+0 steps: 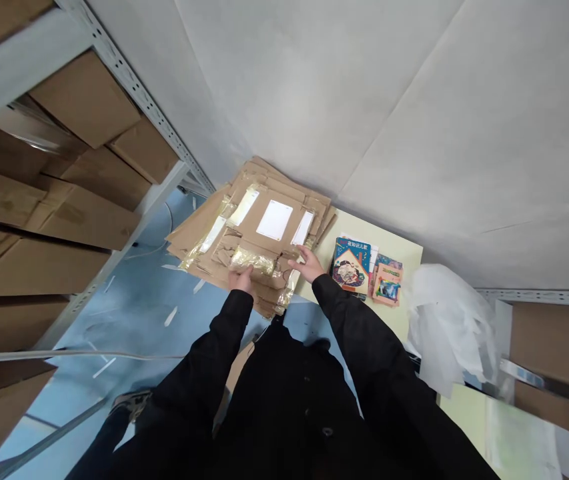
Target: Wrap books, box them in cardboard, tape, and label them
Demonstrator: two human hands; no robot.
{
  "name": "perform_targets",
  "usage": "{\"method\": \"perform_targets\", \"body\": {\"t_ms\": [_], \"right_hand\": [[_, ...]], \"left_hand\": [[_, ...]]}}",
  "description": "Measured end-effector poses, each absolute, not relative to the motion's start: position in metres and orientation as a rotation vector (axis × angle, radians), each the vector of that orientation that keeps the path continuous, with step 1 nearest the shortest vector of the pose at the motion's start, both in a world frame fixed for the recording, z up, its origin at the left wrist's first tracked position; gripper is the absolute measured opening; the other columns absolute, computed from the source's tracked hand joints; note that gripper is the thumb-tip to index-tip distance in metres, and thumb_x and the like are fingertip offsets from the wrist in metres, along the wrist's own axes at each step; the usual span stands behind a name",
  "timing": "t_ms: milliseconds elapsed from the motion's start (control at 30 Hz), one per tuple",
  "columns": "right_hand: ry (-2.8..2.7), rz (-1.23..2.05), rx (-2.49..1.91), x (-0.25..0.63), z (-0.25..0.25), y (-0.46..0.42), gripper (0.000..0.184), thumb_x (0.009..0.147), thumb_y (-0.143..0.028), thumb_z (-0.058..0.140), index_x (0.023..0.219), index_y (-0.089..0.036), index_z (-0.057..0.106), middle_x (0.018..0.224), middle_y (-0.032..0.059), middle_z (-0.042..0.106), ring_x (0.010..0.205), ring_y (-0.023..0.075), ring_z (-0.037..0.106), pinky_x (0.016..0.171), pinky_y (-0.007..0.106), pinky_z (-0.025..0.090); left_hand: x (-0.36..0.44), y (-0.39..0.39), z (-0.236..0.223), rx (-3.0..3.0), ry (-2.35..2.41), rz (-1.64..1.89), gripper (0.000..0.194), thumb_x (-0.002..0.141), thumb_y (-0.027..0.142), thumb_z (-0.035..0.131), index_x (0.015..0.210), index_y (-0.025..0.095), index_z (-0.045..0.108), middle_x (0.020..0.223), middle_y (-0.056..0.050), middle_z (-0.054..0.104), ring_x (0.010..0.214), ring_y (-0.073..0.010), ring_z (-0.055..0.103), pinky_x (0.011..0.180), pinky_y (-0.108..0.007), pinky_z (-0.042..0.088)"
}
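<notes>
A flattened cardboard box [247, 230] with white labels and torn, crinkled clear tape lies on top of a stack of flattened cardboard [191, 233]. My left hand [242, 280] is closed on its near edge, thumb on top and the other fingers hidden below. At the right edge my right hand [308, 264] holds the same piece, with its thumb and forefinger by the tape. Just right of that hand, a blue picture book [351, 267] and a pink book [387, 283] lie on a pale table [404, 250].
Shelving [149, 110] with cardboard boxes [87, 100] rises on the left. A white plastic bag [447, 320] bulges at the table's right end. Behind the table is a grey wall [324, 87]. Tape scraps lie on the blue floor [139, 320], where another person's shoe [131, 403] shows.
</notes>
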State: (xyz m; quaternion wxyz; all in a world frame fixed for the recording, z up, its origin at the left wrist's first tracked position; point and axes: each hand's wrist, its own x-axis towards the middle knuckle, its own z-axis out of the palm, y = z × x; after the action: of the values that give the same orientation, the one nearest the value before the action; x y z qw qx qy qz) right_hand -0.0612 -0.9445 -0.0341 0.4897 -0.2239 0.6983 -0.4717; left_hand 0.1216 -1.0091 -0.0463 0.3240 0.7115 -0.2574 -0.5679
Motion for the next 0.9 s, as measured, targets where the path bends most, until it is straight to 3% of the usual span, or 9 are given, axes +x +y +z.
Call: {"method": "perform_targets", "body": {"t_ms": [167, 300, 367, 433, 567, 733, 900], "right_hand": [[1.761, -1.174, -0.418, -0.056, -0.038, -0.961, 0.088, 0.05, -0.036, 0.083, 0.128, -0.02, 0.048, 0.144, 0.0134, 0.039, 0.135, 0.0298, 0.035, 0.112, 0.044, 0.028], [1.739, -1.235, -0.376, -0.051, -0.043, -0.96, 0.093, 0.051, -0.033, 0.081, 0.134, -0.02, 0.04, 0.148, 0.014, 0.033, 0.135, 0.0294, 0.035, 0.11, 0.044, 0.03], [1.828, -1.251, -0.375, -0.049, -0.048, -0.956, 0.088, 0.056, -0.029, 0.077, 0.134, -0.02, 0.039, 0.146, 0.0133, 0.036, 0.134, 0.0276, 0.037, 0.11, 0.043, 0.029], [1.989, -1.221, -0.375, -0.046, -0.055, -0.949, 0.079, 0.06, -0.025, 0.072, 0.132, -0.019, 0.041, 0.142, 0.0128, 0.042, 0.133, 0.0259, 0.038, 0.112, 0.043, 0.025], [2.136, -1.132, -0.353, -0.037, -0.065, -0.936, 0.065, 0.064, -0.019, 0.063, 0.126, -0.017, 0.045, 0.13, 0.0113, 0.053, 0.125, 0.0232, 0.046, 0.109, 0.04, 0.031], [2.206, -1.078, -0.366, -0.025, -0.067, -0.932, 0.063, 0.064, -0.016, 0.06, 0.125, -0.016, 0.045, 0.119, 0.0103, 0.058, 0.115, 0.0224, 0.054, 0.101, 0.036, 0.041], [2.224, -1.096, -0.36, -0.025, -0.068, -0.936, 0.059, 0.062, -0.018, 0.064, 0.119, -0.015, 0.049, 0.109, 0.0093, 0.062, 0.106, 0.0223, 0.059, 0.095, 0.034, 0.045]], "left_hand": [[0.126, -1.016, -0.039, 1.917, -0.602, -1.604, 0.033, 0.064, 0.028, 0.068, 0.091, 0.018, 0.053, 0.083, -0.003, 0.062, 0.087, -0.0217, 0.064, 0.074, -0.039, 0.051], [0.13, -1.022, -0.04, 1.915, -0.681, -1.565, 0.03, 0.066, 0.022, 0.066, 0.094, 0.016, 0.055, 0.096, -0.007, 0.064, 0.097, -0.0231, 0.063, 0.084, -0.039, 0.05], [0.133, -1.024, -0.04, 1.917, -0.727, -1.525, 0.039, 0.067, 0.021, 0.065, 0.104, 0.014, 0.054, 0.108, -0.011, 0.062, 0.107, -0.0243, 0.059, 0.093, -0.039, 0.047], [0.134, -1.024, -0.038, 1.944, -0.849, -1.449, 0.06, 0.066, 0.023, 0.068, 0.121, 0.012, 0.047, 0.126, -0.016, 0.053, 0.123, -0.0261, 0.049, 0.104, -0.039, 0.038], [0.134, -1.021, -0.031, 2.106, -1.506, -1.226, 0.105, 0.06, 0.035, 0.076, 0.145, 0.015, 0.019, 0.152, -0.021, 0.015, 0.142, -0.0338, 0.014, 0.114, -0.048, 0.015], [0.14, -1.028, -0.027, 2.363, -1.699, -1.085, 0.113, 0.064, 0.05, 0.071, 0.148, 0.015, 0.005, 0.153, -0.026, -0.007, 0.141, -0.0409, -0.005, 0.107, -0.063, 0.013], [0.165, -1.059, -0.025, 2.426, -1.667, -0.772, 0.11, 0.066, 0.057, 0.066, 0.147, 0.012, 0.006, 0.153, -0.025, -0.006, 0.142, -0.0395, -0.004, 0.106, -0.065, 0.014]]}}
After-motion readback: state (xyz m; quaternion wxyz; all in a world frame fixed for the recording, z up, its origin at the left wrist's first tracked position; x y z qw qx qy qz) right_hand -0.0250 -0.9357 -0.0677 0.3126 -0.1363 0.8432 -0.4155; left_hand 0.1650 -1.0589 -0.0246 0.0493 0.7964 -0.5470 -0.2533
